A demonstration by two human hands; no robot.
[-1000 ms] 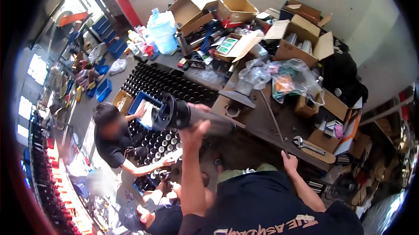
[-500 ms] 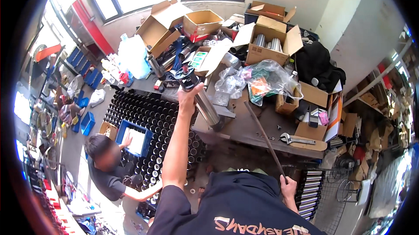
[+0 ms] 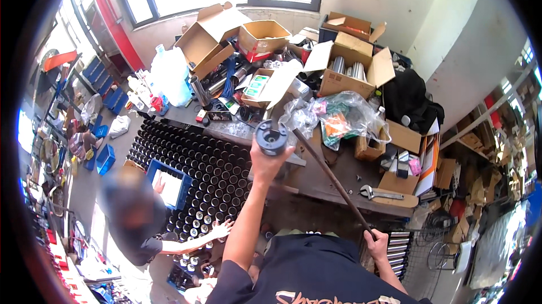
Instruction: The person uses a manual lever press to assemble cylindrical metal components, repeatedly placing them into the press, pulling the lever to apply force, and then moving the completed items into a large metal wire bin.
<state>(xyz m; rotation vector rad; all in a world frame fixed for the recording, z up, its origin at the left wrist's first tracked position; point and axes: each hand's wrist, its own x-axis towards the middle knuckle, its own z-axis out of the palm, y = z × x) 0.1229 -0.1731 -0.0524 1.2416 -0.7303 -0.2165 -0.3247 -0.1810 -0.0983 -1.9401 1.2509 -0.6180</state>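
My left hand [image 3: 264, 165], closed, grips a metal cylinder with a dark round end cap [image 3: 271, 140]. The cap has a notch at its far side and points up at me, so most of the cylinder's shiny body is hidden. My right hand [image 3: 377, 244] is wrapped around the near end of a long dark metal rod [image 3: 333, 179]. The rod slants up and left over the workbench [image 3: 324, 188], its far tip close to the right of the cap; whether they touch I cannot tell.
An adjustable wrench [image 3: 384, 194] lies at the bench's front edge. Behind are cardboard boxes [image 3: 347, 81] and plastic bags [image 3: 350, 114]. On the left, many black cylinders [image 3: 214, 165] stand in rows. A co-worker [image 3: 135, 219] is beside them, one hand at a blue bin [image 3: 183, 194].
The cylinder has tipped from lying slanted to having its capped end toward me, and moved right and nearer. The rod's tip has shifted left toward it. The co-worker's arm has reached over the rows.
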